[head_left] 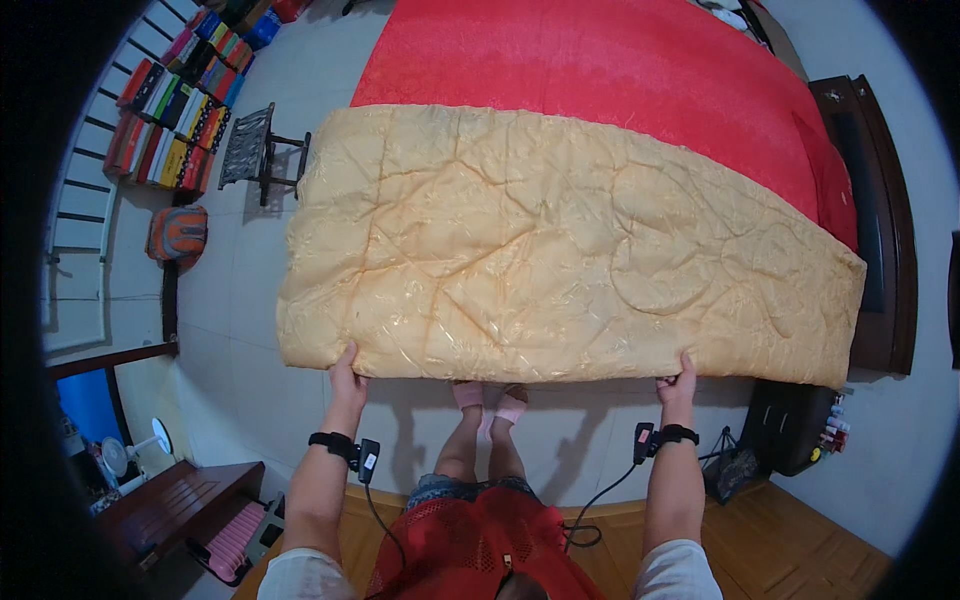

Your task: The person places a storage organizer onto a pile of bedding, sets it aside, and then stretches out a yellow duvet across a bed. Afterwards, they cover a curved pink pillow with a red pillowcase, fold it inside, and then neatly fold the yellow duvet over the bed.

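A yellow-gold quilt (560, 250), folded into a long wide strip with a shiny stitched pattern, stretches across the near part of the bed. Its far edge lies over a red bedspread (600, 70). My left hand (346, 372) grips the near edge toward the quilt's left end, thumb on top and fingers underneath. Farther right, my right hand (680, 382) holds the same edge, thumb up and its other fingers curled below. The fabric is wrinkled, and its near edge runs fairly straight between my hands. What lies beneath the quilt is hidden.
A dark wooden headboard (880, 230) stands at the right, above a black bedside cabinet (790, 425). At left are a small folding stool (250, 155), stacked boxes or books (175, 110) and an orange-grey backpack (178, 235). Cables run from my wrist devices. My feet are on the floor just below the quilt.
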{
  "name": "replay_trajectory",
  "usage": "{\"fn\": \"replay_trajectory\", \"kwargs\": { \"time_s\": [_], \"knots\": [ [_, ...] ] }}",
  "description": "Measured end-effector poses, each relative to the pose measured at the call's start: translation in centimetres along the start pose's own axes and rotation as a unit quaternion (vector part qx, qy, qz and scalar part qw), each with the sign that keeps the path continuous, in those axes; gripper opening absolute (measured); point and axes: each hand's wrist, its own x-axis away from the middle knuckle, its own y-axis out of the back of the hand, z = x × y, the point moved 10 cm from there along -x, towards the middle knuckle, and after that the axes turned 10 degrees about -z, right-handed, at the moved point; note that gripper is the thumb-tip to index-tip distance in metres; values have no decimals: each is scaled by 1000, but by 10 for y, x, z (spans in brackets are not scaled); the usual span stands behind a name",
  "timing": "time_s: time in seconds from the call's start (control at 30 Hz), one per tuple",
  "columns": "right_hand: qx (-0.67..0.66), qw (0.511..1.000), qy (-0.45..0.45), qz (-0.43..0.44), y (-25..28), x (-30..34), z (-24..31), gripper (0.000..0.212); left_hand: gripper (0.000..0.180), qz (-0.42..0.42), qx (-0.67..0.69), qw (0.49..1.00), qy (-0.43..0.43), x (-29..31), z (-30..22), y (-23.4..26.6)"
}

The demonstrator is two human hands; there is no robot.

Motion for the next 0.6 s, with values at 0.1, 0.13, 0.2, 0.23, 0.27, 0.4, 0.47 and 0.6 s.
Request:
{"fn": "replay_trajectory", "kwargs": {
  "time_s": [0.1,0.13,0.2,0.23,0.27,0.4,0.47,0.6],
  "knots": [
    [33,999,4,-37,-16,49,2,19,45,16,-23,999,-32,31,-53,1],
    [37,993,13,-113,-14,70,5,20,45,12,-25,999,-35,34,-65,12],
    [82,990,14,-118,9,63,12,22,46,-43,-101,994,16,29,-57,21],
    [133,984,2,-120,24,55,11,24,45,-78,-108,991,2,31,-52,14],
    [127,984,4,-122,30,51,8,24,45,-71,-110,991,2,27,-46,10],
    [215,958,-8,-187,20,51,-20,27,57,-245,-270,931,20,-15,-39,78],
    [245,943,64,-216,29,37,11,30,72,-506,-326,795,-73,47,-57,59],
    [283,923,212,-150,38,-37,62,45,77,-469,-450,732,-206,76,-40,-50]
  ]
}}
